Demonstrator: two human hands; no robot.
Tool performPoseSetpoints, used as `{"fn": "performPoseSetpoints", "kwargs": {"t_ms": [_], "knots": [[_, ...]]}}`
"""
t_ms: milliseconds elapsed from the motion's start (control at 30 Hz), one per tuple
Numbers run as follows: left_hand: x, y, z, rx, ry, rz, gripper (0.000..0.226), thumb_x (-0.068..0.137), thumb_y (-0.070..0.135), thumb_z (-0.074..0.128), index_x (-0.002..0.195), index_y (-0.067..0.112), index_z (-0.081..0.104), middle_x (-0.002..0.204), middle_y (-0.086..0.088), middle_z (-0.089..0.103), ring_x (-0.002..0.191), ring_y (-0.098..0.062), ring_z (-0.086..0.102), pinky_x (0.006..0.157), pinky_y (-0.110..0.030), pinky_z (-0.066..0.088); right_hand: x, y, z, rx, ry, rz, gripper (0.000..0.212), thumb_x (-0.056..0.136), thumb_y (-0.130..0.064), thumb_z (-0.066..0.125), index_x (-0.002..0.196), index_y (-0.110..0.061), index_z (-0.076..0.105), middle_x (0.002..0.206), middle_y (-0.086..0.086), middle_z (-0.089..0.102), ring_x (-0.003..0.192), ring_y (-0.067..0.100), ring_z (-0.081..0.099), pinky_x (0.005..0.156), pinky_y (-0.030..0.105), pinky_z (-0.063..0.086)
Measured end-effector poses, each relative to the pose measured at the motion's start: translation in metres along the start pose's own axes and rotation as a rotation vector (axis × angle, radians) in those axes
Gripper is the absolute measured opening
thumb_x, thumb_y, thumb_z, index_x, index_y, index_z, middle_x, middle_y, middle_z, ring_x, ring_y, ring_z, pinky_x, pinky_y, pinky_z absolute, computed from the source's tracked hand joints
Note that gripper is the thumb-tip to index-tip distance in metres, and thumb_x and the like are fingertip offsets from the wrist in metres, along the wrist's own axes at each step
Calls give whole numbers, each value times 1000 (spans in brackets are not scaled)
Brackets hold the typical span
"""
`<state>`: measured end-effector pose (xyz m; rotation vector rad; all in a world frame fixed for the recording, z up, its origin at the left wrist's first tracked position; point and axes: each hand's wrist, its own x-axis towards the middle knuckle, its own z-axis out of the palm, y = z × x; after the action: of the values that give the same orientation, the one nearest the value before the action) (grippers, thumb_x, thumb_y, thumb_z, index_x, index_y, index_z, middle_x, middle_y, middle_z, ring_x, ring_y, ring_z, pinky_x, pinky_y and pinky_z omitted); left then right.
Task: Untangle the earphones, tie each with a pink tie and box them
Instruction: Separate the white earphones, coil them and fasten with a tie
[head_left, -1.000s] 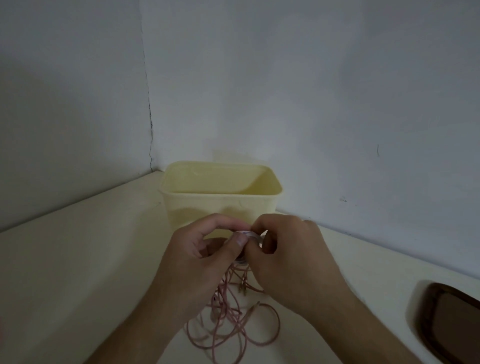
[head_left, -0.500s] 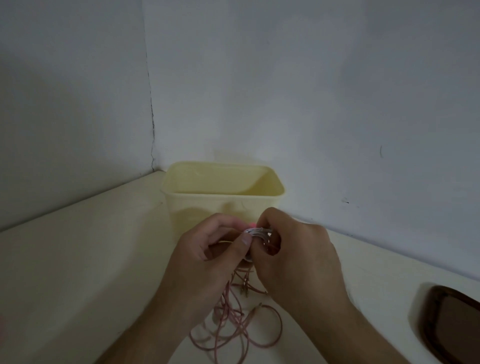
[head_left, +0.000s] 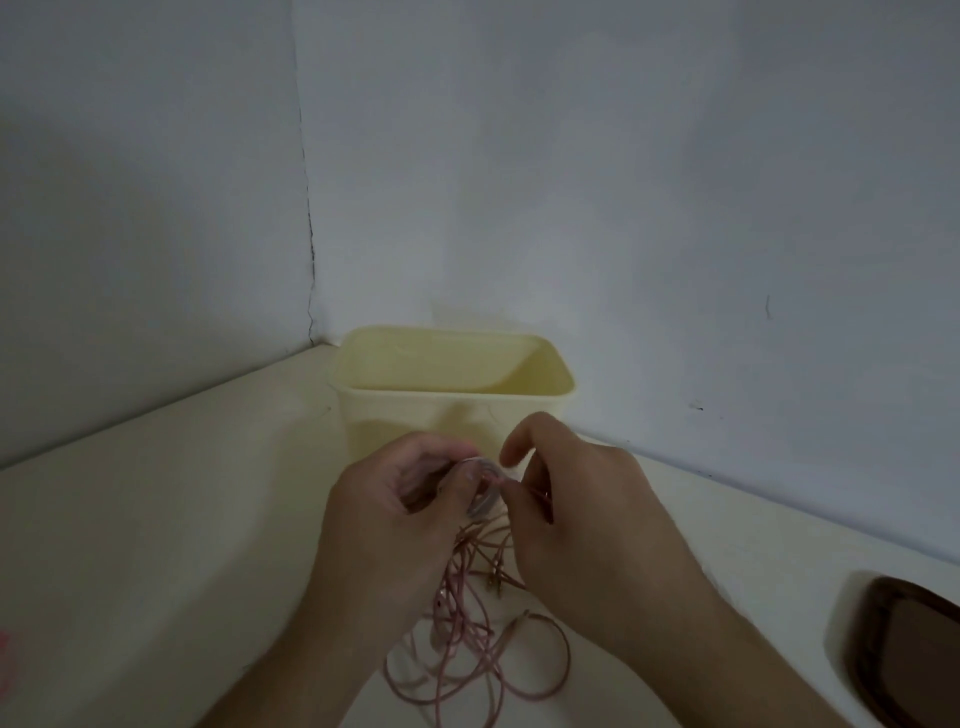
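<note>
Since index finger lifted, right hand (head_left: 587, 514) farther from left hand (head_left: 395, 519).

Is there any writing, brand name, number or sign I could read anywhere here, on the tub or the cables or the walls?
None: no readable text shows anywhere.
Pale yellow plastic box: plain walls, no label.
Tangled pink earphone cables: no markings visible.
Dark brown rounded object at the right edge: no text visible.
Marks on the grey wall: only scuffs and a crack, not letters.

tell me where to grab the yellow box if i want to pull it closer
Take the yellow box by its near rim, reaching from above: it stands upright and open-topped behind both hands, and that lip is the nearest exposed edge.
</note>
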<state>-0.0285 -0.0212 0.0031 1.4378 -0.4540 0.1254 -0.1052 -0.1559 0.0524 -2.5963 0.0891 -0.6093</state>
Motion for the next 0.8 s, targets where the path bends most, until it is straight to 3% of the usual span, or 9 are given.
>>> {"fn": "performPoseSetpoints", "kwargs": {"t_ms": [33, 133, 300, 400, 600, 800], "knots": [[0, -1, 1, 17, 5, 1, 18, 89, 1, 77, 93, 19, 79, 89, 0, 82, 88, -19, 80, 85, -40, 62, 1, 1, -3, 16, 8, -8, 6, 99, -28, 60, 101, -33, 58, 77, -10, 63, 75, 11, 59, 67, 38, 54], [-2, -1, 3, 29, -30, -5, 19, 87, 2, 80, 91, 21, 80, 90, 2, 82, 90, -17, 79, 88, -44, 61, 4, 3, -9, 100, 47, -31, 19, 94, -14, 67, 84, -30, 66, 76, -12, 66, 77, 8, 62, 65, 27, 52], [-5, 8, 2, -119, -182, -38, 11, 83, 1, 81, 92, 8, 81, 95, -8, 82, 92, -25, 79, 83, -34, 59, 10, 16, -11, 272, 219, 1, 25, 92, -8, 74, 83, -31, 69, 83, -17, 70, 80, 7, 65, 65, 14, 49], [-7, 14, 0, -259, -259, -104, 14, 76, 10, 80, 90, 7, 81, 100, -13, 81, 92, -24, 78, 78, -23, 58, 13, 28, -4, 478, 178, 95, 28, 92, -1, 73, 82, -27, 72, 80, -9, 72, 71, 8, 67, 60, 18, 50], [-6, 17, 0, -303, -219, -105, 16, 74, 14, 80, 90, 13, 82, 102, -12, 81, 93, -25, 78, 79, -26, 59, 12, 30, 14, 667, 83, 161, 19, 95, -3, 71, 84, -18, 74, 80, 3, 75, 73, 23, 70, 70, 44, 58], [-7, 19, 1, -221, -178, -107, 9, 83, 2, 78, 88, 9, 79, 95, -11, 81, 89, -23, 79, 74, -21, 59, 10, 31, 20, 624, 71, 230, 16, 93, -14, 75, 79, -17, 70, 71, 0, 74, 58, 7, 58, 58, 25, 42]]}}
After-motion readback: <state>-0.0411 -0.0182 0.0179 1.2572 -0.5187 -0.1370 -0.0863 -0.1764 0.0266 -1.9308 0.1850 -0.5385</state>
